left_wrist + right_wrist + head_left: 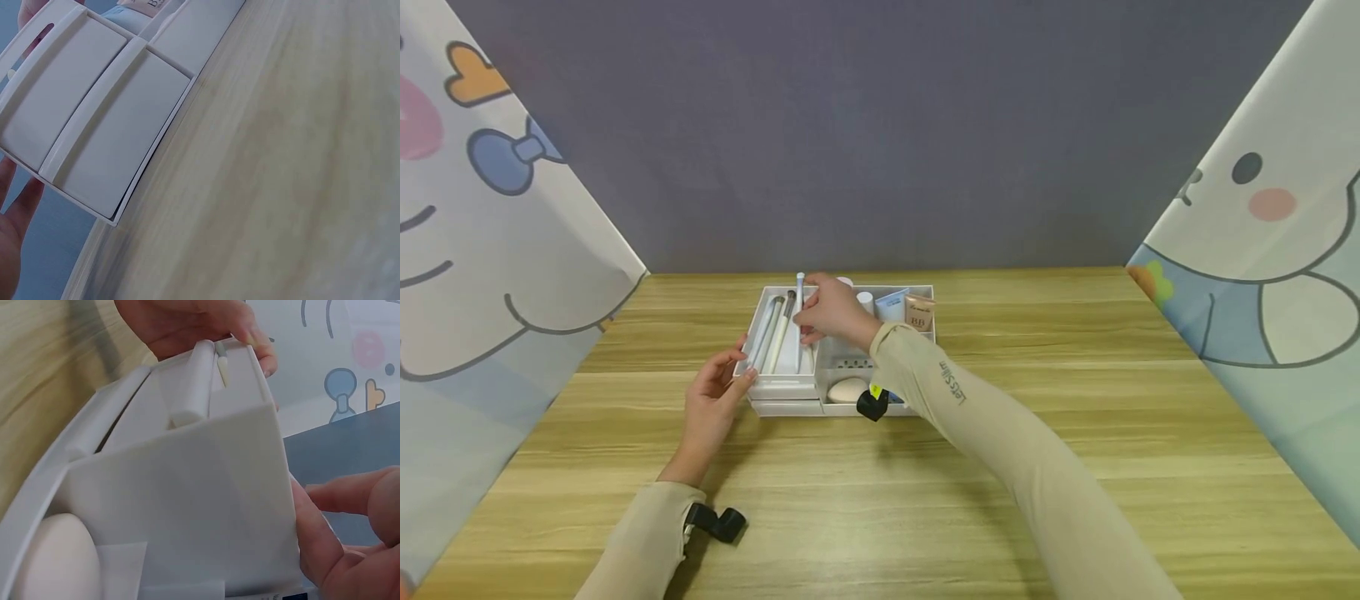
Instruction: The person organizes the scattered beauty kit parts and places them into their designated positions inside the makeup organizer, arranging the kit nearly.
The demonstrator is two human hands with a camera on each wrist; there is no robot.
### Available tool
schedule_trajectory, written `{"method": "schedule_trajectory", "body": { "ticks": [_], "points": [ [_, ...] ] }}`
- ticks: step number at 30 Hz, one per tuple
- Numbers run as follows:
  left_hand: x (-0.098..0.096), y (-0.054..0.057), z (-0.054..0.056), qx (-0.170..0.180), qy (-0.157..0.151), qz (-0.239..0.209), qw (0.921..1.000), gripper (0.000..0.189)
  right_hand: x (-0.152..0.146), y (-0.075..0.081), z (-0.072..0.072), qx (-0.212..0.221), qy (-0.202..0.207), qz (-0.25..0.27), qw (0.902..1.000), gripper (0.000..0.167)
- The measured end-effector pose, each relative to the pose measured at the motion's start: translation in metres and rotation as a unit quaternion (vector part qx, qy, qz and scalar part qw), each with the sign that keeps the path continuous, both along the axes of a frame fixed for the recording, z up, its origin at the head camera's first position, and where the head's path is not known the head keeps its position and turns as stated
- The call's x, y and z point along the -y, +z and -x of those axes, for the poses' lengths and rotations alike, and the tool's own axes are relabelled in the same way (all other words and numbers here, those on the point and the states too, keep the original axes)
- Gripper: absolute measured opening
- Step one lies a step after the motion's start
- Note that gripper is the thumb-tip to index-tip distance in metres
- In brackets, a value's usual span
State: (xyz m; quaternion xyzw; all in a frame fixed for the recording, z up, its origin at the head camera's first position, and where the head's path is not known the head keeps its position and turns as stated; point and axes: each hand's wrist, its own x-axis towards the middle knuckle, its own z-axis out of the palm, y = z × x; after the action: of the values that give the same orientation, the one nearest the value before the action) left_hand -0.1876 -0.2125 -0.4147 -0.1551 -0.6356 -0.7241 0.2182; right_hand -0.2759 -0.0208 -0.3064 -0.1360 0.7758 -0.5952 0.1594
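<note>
A white makeup organizer (787,390) with front drawers (115,125) stands at the table's back. My left hand (711,396) holds its front left corner, thumb at the front and fingers along the left side. Makeup brushes (780,343) lie lengthwise in its upper left tray. Over that tray my right hand (835,312) pinches a slim white stick-shaped makeup tool (800,287), whose lower end reaches down among the brushes. In the right wrist view, right-hand fingers (319,544) show beside the white compartment wall (187,506), and the pinched tool is not visible there.
The organizer's right part holds a blue tube (892,305), a BB cream tube (919,312), a white-capped bottle (865,300) and a cream-coloured oval item (847,390). The wooden table (1075,400) meets a grey back panel (880,150) and cartoon-printed side panels (1277,283).
</note>
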Motion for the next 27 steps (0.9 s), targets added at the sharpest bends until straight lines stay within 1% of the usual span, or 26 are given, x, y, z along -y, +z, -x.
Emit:
{"method": "schedule_trajectory", "body": {
  "ticks": [6,16,22,27],
  "points": [
    [0.0,0.0,-0.001,0.005,0.003,0.005,1.0,0.02,0.002,0.002,0.001,0.01,-0.006,-0.012,0.9999,0.075],
    [0.001,0.001,-0.001,0.0,0.002,0.003,1.0,0.02,-0.003,0.001,0.0,0.019,0.008,0.004,0.9998,0.072],
    [0.001,0.001,-0.002,0.006,0.004,0.006,1.0,0.019,-0.008,-0.004,0.001,0.03,0.031,0.034,0.9985,0.071],
    [0.001,0.001,-0.003,0.013,0.008,0.014,0.9998,0.019,-0.018,-0.01,0.0,0.012,0.072,0.074,0.9946,0.069]
  ]
}}
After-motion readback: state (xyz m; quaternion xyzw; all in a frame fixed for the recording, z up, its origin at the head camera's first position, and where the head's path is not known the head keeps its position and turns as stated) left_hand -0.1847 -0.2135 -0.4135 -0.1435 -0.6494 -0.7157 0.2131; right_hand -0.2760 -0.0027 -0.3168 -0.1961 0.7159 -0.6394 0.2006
